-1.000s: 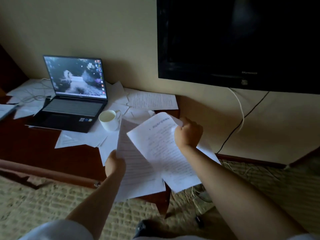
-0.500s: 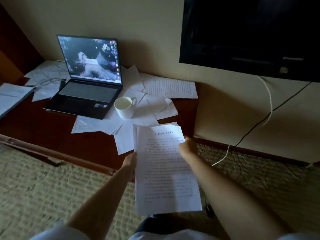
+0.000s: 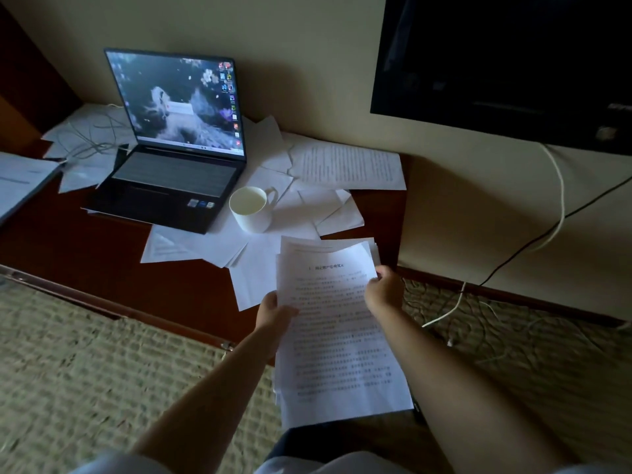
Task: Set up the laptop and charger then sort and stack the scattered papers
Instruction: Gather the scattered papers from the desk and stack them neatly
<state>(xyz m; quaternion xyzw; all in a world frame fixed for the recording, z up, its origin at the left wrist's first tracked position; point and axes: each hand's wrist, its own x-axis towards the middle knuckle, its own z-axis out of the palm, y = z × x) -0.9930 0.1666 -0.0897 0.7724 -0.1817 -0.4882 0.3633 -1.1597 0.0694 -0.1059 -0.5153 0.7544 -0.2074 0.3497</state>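
both hands, the left hand and right hand, pinch opposite side edges of a limp sheaf of papers held above the desk edge, light, floppy, likely to fan unless gripped at the edges.

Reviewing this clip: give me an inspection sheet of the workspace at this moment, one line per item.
Surface: dark wooden desk, largely covered at the back and right.
Job's things: laptop open, screen lit; stack of papers held over the desk's near edge; loose sheets lying scattered around the laptop.
Clutter: white cup standing on sheets beside the laptop's right corner.
Hands: left hand grips the stack's left edge; right hand grips its right edge.
Cables: thin cord tangled on sheets left of the laptop; white and black wall cables hanging below the television.
Surroundings: wall-mounted television, dark; patterned carpet.
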